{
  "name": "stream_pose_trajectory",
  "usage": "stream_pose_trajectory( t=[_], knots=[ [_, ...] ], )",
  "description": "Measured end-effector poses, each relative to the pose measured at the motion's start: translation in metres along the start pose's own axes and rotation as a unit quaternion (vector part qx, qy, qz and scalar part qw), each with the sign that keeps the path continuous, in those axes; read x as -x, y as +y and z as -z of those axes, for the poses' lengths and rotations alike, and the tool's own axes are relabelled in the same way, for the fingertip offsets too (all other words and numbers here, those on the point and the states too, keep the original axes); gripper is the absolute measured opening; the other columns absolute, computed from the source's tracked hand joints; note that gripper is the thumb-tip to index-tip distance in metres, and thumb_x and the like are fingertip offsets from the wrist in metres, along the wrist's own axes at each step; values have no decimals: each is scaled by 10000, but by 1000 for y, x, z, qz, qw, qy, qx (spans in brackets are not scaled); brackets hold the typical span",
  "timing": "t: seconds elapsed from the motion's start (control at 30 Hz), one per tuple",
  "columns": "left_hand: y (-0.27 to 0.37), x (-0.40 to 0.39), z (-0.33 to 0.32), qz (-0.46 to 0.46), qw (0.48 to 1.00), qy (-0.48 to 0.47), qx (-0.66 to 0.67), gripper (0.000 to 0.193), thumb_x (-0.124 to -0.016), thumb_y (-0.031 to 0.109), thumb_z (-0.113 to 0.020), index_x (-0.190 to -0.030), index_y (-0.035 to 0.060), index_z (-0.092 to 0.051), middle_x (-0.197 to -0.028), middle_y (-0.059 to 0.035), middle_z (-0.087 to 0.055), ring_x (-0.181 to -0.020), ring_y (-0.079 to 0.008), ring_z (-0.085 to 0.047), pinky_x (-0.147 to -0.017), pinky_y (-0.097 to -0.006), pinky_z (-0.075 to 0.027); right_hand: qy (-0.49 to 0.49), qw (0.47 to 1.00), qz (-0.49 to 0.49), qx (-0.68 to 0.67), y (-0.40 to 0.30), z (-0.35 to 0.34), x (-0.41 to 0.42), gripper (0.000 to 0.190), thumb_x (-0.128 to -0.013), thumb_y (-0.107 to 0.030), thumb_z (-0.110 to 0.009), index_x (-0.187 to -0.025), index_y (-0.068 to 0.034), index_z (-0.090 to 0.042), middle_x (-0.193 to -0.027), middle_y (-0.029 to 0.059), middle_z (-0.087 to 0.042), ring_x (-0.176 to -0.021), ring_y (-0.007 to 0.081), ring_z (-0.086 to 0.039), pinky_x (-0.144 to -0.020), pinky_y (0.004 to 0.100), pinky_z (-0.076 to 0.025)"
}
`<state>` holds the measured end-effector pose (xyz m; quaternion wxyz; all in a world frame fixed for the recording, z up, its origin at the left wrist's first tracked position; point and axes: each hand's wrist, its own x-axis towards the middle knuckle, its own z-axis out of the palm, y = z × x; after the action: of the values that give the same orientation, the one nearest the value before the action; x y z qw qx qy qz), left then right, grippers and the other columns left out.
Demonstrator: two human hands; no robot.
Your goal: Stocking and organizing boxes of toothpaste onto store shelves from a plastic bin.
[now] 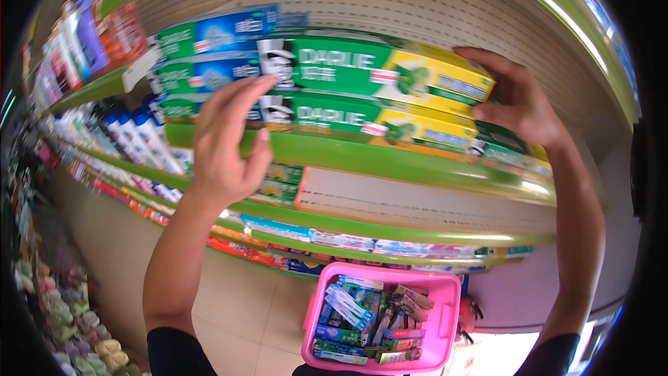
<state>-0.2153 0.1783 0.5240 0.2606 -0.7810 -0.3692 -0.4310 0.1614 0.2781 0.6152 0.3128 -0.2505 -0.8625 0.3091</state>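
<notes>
A green and yellow Darlie toothpaste box (339, 65) lies on top of a matching box (334, 115) on the green-edged shelf. My right hand (522, 96) grips the upper box's right end, with fingers over its top and the thumb low at the end. My left hand (227, 136) is in front of the left end, thumb and fingers apart. Its fingertips are close to the box; whether they touch it cannot be told. Behind that hand, blue and green Darlie boxes (214, 34) are stacked, partly hidden.
Below, a pink plastic basket (453, 318) holds many toothpaste boxes. The green shelf edge (396, 156) runs under the stacks, with further stocked shelves beneath. White bottles with blue caps (148, 138) stand at left. Pale tiles (235, 292) cover the floor.
</notes>
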Motion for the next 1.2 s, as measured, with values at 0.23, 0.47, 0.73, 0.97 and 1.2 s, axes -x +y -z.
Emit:
stream_pose_trajectory(
  t=[0.23,0.47,0.73,0.97,1.2],
  knots=[
    [5,1,-10,-42,997,23,-63,512,-769,9,-610,-1271,-58,-532,-1242,-195,-634,-1145,-375,-588,-989,-449,-441,-29,999,-23,30,-1,4,-2,697,-774,36,-742,-1411,-10,-463,-1058,108,-679,-862,134,-628,-795,289,-538],
    [23,-7,-13,-18,991,44,-123,468,-788,36,-640,-1238,-49,-544,-1226,-171,-634,-1104,-362,-578,-965,-468,-420,-30,997,-6,75,2,7,-1,701,-779,-16,-746,-1417,-28,-457,-1102,116,-664,-889,166,-628,-812,302,-519],
    [31,-5,-20,64,992,80,-69,454,-797,45,-672,-1235,-6,-565,-1191,-165,-626,-1101,-349,-573,-970,-445,-417,-39,997,-17,66,-6,3,-2,717,-769,-54,-733,-1417,12,-434,-1066,152,-670,-955,212,-647,-863,320,-519],
    [31,-3,-14,71,990,73,-96,469,-797,82,-692,-1247,25,-573,-1181,-165,-621,-1106,-344,-560,-968,-452,-416,-26,998,1,49,-1,-3,-7,692,-776,-45,-700,-1415,0,-439,-1067,139,-668,-918,196,-650,-833,305,-526],
    [35,4,-4,66,991,49,-104,508,-795,121,-713,-1270,42,-552,-1207,-167,-610,-1138,-344,-549,-978,-452,-407,-34,991,-46,122,-11,-7,-5,706,-762,-52,-710,-1418,-49,-451,-1154,104,-648,-939,166,-612,-881,301,-513]
  ],
)
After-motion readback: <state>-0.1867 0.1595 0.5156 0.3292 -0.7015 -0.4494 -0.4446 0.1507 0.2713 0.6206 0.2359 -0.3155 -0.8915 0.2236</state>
